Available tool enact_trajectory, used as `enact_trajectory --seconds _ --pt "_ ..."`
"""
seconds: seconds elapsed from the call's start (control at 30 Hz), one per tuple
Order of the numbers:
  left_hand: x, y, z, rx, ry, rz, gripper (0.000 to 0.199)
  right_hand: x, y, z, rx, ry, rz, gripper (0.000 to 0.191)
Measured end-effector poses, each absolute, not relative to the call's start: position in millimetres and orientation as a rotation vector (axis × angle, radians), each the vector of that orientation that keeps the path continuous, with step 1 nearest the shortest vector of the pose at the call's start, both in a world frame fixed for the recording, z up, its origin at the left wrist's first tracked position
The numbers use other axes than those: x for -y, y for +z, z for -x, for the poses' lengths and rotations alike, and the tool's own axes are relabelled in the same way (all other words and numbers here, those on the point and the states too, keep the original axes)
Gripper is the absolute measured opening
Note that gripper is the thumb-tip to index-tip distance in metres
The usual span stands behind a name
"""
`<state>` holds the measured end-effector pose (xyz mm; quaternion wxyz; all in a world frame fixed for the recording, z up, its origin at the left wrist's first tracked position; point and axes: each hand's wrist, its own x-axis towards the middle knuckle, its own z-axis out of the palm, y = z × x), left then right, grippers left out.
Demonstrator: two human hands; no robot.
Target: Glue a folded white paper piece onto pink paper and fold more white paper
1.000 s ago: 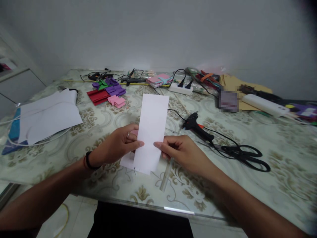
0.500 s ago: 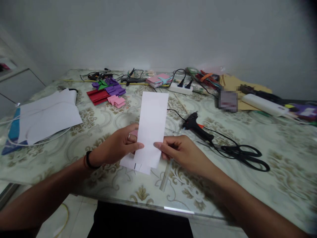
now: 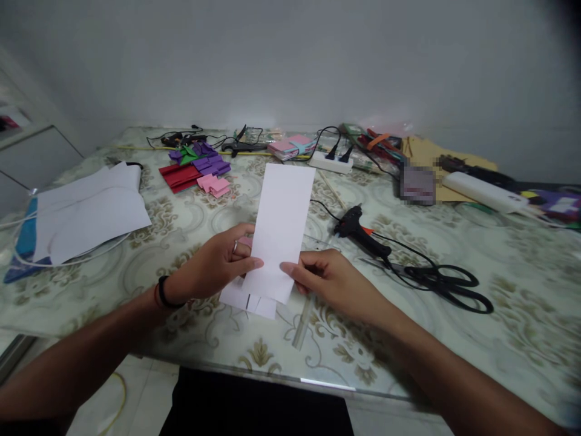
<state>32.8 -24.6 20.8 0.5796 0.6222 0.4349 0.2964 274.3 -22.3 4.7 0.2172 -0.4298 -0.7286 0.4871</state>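
Note:
Between both hands a white paper strip (image 3: pixel 284 218) is held up, its top leaning slightly right. My left hand (image 3: pixel 227 260), with a ring on a finger, pinches its lower left edge with the thumb in front. On the lower right edge my right hand (image 3: pixel 324 272) closes the same way, fingers behind the paper. Under the strip another white paper piece (image 3: pixel 263 307) with dark lines lies on the table. A bit of pink paper (image 3: pixel 246 241) shows behind the left fingers. Partly hidden by the right hand is a clear glue stick or ruler-like strip (image 3: pixel 302 327); I cannot tell which.
To the right lie a black glue gun (image 3: pixel 363 233) and black-handled scissors (image 3: pixel 447 281). Folded coloured papers (image 3: pixel 181 175) and a white power strip (image 3: pixel 331 162) sit farther back. White sheets (image 3: pixel 91 212) with a cable over them are at left on the patterned table (image 3: pixel 181 345).
The white strip has shifted slightly and its top tilts a little more to the right. Both hands keep their pinch on it, almost in the same place.

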Motion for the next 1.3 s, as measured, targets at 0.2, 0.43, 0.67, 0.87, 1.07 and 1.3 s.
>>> enact_trajectory --seconds 0.2,0.43,0.67,0.87,1.07,1.3 --pt "24.6 19.2 -33.2 -1.012 0.728 -1.446 0.042 22.5 2.7 -275.7 2.025 1.410 1.171 0.052" --pt "25.3 23.1 -34.7 -1.019 0.773 -1.472 0.041 21.8 3.6 -274.6 2.033 1.464 1.142 0.052" --pt "24.9 22.0 -34.4 -1.017 0.790 -1.479 0.040 21.8 3.3 -275.3 2.066 1.321 1.182 0.052" --pt "25.4 19.8 -33.1 -1.041 0.823 -1.493 0.042 23.1 6.8 -273.9 2.106 1.386 1.111 0.049" --pt "25.1 20.4 -32.6 -1.050 0.864 -1.460 0.042 23.3 4.9 -273.0 2.078 1.354 1.162 0.053" --pt "24.2 21.5 -33.6 -1.026 0.865 -1.432 0.041 23.5 5.7 -271.2 2.146 1.211 1.168 0.049"
